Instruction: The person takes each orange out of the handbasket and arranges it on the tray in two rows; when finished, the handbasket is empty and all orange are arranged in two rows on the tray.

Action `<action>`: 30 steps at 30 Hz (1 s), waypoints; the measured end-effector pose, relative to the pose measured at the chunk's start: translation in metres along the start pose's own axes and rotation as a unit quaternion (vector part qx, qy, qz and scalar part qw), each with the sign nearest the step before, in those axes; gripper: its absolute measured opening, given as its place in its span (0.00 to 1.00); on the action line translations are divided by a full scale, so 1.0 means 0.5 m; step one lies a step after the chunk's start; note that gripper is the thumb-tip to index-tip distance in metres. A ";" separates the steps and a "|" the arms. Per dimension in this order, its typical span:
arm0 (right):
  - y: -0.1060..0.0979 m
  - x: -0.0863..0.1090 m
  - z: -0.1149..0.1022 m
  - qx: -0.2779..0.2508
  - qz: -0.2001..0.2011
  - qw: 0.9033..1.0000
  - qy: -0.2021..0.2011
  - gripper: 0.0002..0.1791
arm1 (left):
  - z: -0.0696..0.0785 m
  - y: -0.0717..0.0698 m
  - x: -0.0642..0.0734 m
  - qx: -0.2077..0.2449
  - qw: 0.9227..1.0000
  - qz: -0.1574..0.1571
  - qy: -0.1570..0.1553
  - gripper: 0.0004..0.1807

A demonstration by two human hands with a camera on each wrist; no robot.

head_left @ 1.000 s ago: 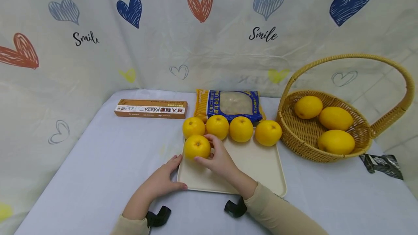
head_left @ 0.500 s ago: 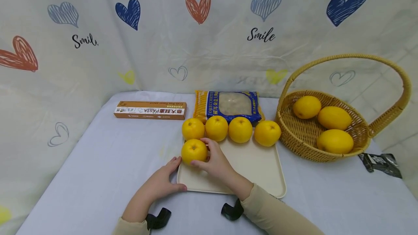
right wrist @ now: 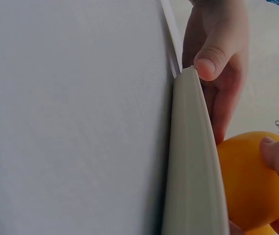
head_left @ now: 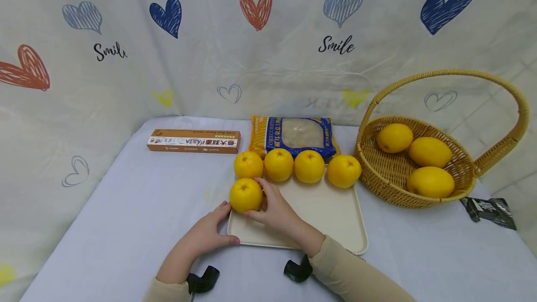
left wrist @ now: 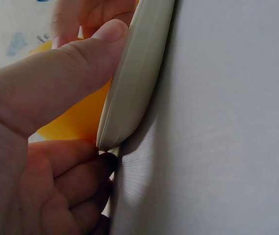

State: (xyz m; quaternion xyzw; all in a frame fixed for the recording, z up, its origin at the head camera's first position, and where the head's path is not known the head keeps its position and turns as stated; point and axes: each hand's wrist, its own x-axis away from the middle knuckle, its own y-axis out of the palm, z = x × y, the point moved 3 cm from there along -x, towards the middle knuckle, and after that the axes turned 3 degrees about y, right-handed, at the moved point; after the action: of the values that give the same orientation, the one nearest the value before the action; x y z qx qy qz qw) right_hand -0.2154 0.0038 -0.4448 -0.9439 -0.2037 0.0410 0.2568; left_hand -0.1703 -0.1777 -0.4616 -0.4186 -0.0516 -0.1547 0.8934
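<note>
Clamping thumb and fingers on an orange (head_left: 245, 195): right hand (head_left: 278, 209), forearm slanting in from lower right. Orange at left edge of cream tray (head_left: 327, 218), nearer than four more oranges (head_left: 278, 165). Left hand (head_left: 207, 233) touching tray's near-left corner, thumb and fingers apart. Counter (head_left: 147, 209) white-clothed; heart-printed backdrop (head_left: 201, 59) reads "Smile". Box (head_left: 194, 141): "PASTA". Bag (head_left: 293, 135): "ORECCHIETTE".

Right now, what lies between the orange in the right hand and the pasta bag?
The head view shows the back row's leftmost orange and its neighbour there.
</note>
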 end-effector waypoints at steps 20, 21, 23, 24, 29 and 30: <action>-0.044 0.026 -0.024 0.040 0.002 0.999 -0.007 0.48 | -0.005 0.000 0.002 -0.003 1.000 0.005 -0.006 0.53; -0.058 0.032 -0.030 0.047 0.009 0.999 -0.017 0.47 | -0.006 -0.001 0.003 -0.003 1.000 0.005 -0.009 0.53; -0.094 0.046 -0.041 0.068 0.029 0.996 -0.044 0.45 | -0.008 -0.001 0.004 -0.001 1.000 0.004 -0.012 0.54; -0.118 0.054 -0.044 0.083 0.046 0.994 -0.059 0.44 | -0.008 -0.001 0.004 -0.001 1.000 0.003 -0.011 0.54; -0.266 0.091 -0.028 0.132 0.156 0.972 -0.114 0.40 | -0.006 0.004 -0.001 -0.003 1.000 0.002 0.000 0.54; -0.298 0.099 -0.018 0.135 0.176 0.969 -0.112 0.39 | -0.005 0.005 -0.002 -0.004 1.000 0.001 0.002 0.55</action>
State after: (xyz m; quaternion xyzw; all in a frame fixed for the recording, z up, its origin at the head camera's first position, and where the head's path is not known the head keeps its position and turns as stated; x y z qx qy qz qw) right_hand -0.2226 0.1366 -0.3608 -0.9106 -0.0545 0.2186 0.3464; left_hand -0.1705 -0.1776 -0.4652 -0.4215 -0.0488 -0.1547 0.8922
